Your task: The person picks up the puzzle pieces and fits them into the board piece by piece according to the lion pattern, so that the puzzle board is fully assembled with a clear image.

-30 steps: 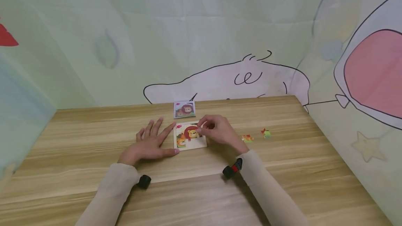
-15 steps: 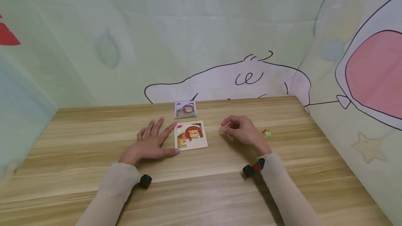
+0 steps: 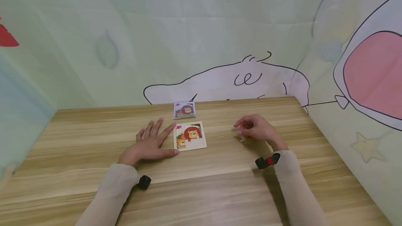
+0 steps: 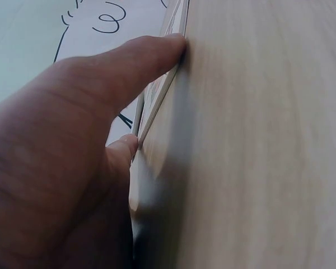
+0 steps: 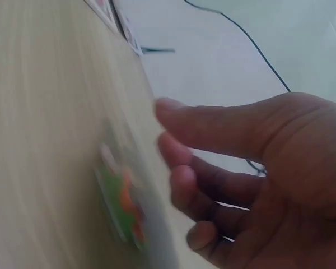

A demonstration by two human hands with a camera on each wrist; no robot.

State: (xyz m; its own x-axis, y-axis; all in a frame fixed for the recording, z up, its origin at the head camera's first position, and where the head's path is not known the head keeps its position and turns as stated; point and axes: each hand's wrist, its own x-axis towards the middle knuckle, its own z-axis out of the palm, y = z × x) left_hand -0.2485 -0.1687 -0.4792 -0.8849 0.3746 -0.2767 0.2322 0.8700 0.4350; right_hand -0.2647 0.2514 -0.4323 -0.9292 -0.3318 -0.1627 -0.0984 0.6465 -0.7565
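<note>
My left hand (image 3: 150, 145) lies with fingers spread on the wooden table, its index fingertip and thumb touching the left edge of a square puzzle board (image 3: 196, 143). On that board, pieces form a lion picture, and its lower right part is bare. My right hand (image 3: 257, 128) hovers over the table to the right, fingers loosely bent and holding nothing. Close below its fingertips lies an orange-and-green puzzle piece (image 5: 120, 202), blurred in the right wrist view. In the head view, the hand mostly covers this piece.
A small picture card (image 3: 184, 110) with the same lion lies behind the board, near the table's back edge. A cloth backdrop (image 3: 125, 44) with cartoon drawings hangs behind the table (image 3: 194, 191).
My right hand has moved from the board's right side out to the right, over the orange piece. It now hides the green piece seen earlier. My left hand has stayed in place.
</note>
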